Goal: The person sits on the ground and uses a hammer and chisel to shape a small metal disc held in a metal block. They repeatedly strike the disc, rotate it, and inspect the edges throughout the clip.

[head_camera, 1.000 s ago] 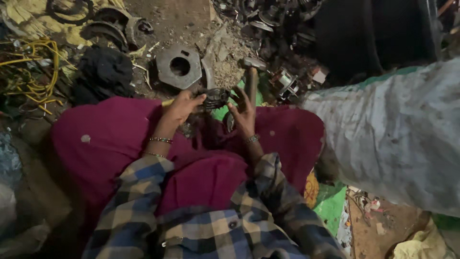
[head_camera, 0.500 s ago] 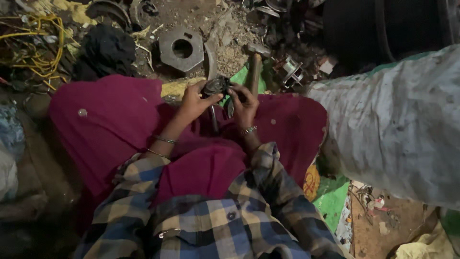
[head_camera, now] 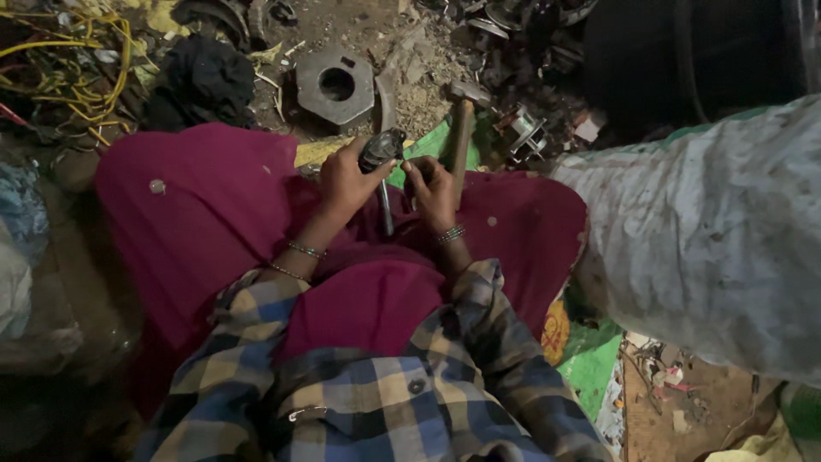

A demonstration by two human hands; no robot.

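Both hands are raised over the lap, close together. The left hand (head_camera: pixel 342 180) is clamped around a small dark metal part (head_camera: pixel 380 150), gripping its upper body, while a thin rod (head_camera: pixel 386 210) hangs down from that part toward the magenta cloth (head_camera: pixel 214 222) covering the knees. The right hand (head_camera: pixel 432 188) is closed on something just beside the rod; whether it grips the rod, a small tool, or the wooden hammer handle (head_camera: pixel 460 145) rising behind it cannot be told.

Compared with a second ago, the hands sit slightly higher and nearer the camera, and the metal part has been turned so that the rod now points down, where earlier the piece lay bunched between the fingers. In my judgement, the part is being repositioned for work on its lower end rather than set aside.

On the dirt floor (head_camera: pixel 376 34) beyond the knees lie a large hexagonal metal block (head_camera: pixel 335 85) with a round hole, a dark cloth bundle (head_camera: pixel 201 77), tangled yellow wire (head_camera: pixel 68 60) and mixed scrap. A grey sack (head_camera: pixel 710 231) stands at the right.
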